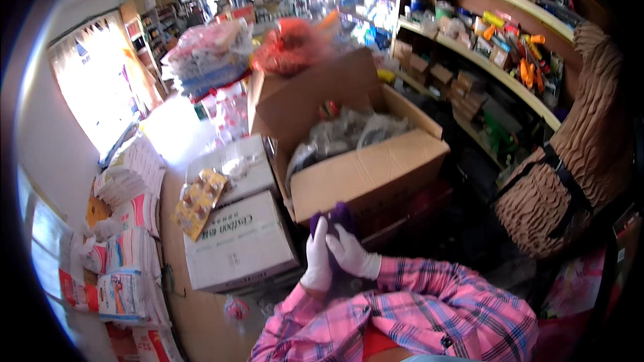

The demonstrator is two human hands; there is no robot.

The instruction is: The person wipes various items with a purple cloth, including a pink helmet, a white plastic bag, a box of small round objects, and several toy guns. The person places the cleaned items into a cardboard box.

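Note:
My left hand [317, 258] and my right hand [350, 255], both in white gloves, are close together at the lower middle, fingers pressed on a soft dark purple item [341, 216] held upright between them. Just beyond it stands an open cardboard box [364, 177] with clear plastic-wrapped dark contents [329, 138]. Left of my hands lie a closed white printed carton [239, 245] and, on it and the box behind, a gold blister card [198, 202].
Shelves with tools [500, 40] line the right, beside a brown rippled roll [547, 208] with a black strap. Stacked packages [131, 241] run along the left wall by a bright window [90, 80]. Bagged goods [208, 53] and a red bundle [285, 47] sit farther back.

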